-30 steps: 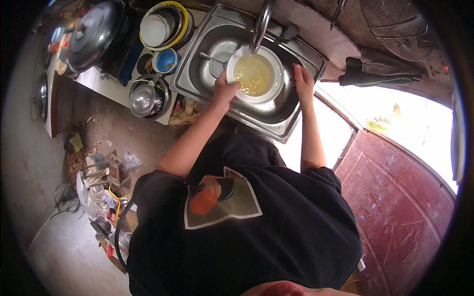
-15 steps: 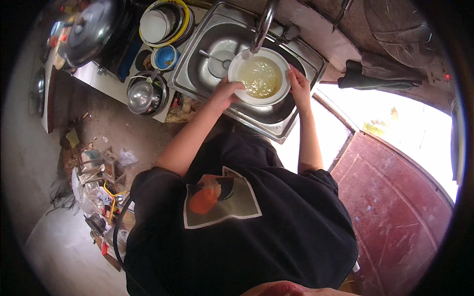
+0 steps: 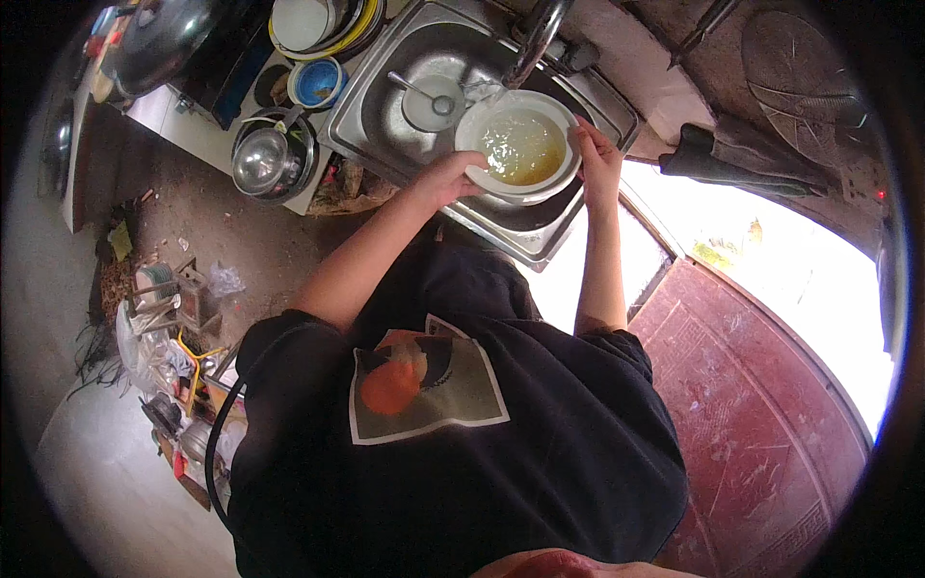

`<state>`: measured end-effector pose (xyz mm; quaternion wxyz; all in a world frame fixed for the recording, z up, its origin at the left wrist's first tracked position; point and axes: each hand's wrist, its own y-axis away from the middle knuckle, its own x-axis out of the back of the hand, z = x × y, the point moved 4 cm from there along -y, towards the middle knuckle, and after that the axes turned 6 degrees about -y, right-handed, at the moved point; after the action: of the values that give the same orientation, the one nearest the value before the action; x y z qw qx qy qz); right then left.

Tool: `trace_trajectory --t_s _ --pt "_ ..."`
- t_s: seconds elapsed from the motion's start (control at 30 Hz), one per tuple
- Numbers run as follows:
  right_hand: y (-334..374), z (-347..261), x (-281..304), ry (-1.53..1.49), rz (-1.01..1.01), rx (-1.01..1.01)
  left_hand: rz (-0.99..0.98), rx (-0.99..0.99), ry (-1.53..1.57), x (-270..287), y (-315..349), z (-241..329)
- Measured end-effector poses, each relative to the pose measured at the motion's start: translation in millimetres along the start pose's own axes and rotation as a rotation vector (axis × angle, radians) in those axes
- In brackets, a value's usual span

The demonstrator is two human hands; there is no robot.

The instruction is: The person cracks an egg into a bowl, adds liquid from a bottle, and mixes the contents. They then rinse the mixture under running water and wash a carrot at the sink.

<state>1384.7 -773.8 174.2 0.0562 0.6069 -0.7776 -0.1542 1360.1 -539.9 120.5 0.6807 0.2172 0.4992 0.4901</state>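
Note:
A white bowl (image 3: pixel 469 125) with cloudy, yellowish liquid in it is held over the right part of the steel sink (image 3: pixel 352 130). My left hand (image 3: pixel 451 180) is closed on its near left rim, and my right hand (image 3: pixel 598 164) grips its right rim. The liquid ripples, and its colour is deeper toward the near side. The faucet (image 3: pixel 537 43) hangs just above the bowl's far edge. In the left part of the sink lies a pale dish (image 3: pixel 418 113) with a metal spoon (image 3: pixel 442 105) in it.
Left of the sink are a stack of bowls (image 3: pixel 300 24) with a yellow rim, a blue bowl (image 3: pixel 317 84) and a metal pot (image 3: pixel 265 162). A dark wok lid (image 3: pixel 159 43) stands farther left. A red door panel (image 3: pixel 742 395) is at my right; dark cloths (image 3: pixel 742 164) hang beyond.
The bowl has shifted slightly right and tilted toward me, both hands still on it. The liquid has gathered toward its near side. The whole view has shifted slightly too.

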Motion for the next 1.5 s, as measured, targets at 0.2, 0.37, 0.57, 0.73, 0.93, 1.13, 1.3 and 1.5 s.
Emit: trace_trajectory --t_s 0.2,0.37,0.57,0.73,0.93,1.13,1.3,1.5 --pt "-5 8 1 -0.003 0.046 -0.042 -0.002 0.055 0.045 -3 4 -7" --pt "-4 8 2 -0.050 0.028 -0.105 -0.057 0.088 0.133 -5 4 -13" --pt "-2 4 0 -0.078 0.054 -0.085 -0.056 0.111 0.179 -7 5 -18" --pt "0 -3 3 -0.037 0.046 -0.138 -0.082 0.097 0.230 -15 13 -21" --pt "6 -17 4 0.008 0.060 -0.132 -0.104 0.175 0.240 -21 18 -27" --pt "13 -28 7 0.025 0.016 -0.142 -0.106 0.166 0.255 -28 23 -30" --pt "14 -29 12 0.030 0.003 -0.173 -0.169 0.187 0.259 -32 27 -33" --pt "17 -36 11 -0.003 -0.008 -0.161 -0.171 0.183 0.274 -35 27 -37"
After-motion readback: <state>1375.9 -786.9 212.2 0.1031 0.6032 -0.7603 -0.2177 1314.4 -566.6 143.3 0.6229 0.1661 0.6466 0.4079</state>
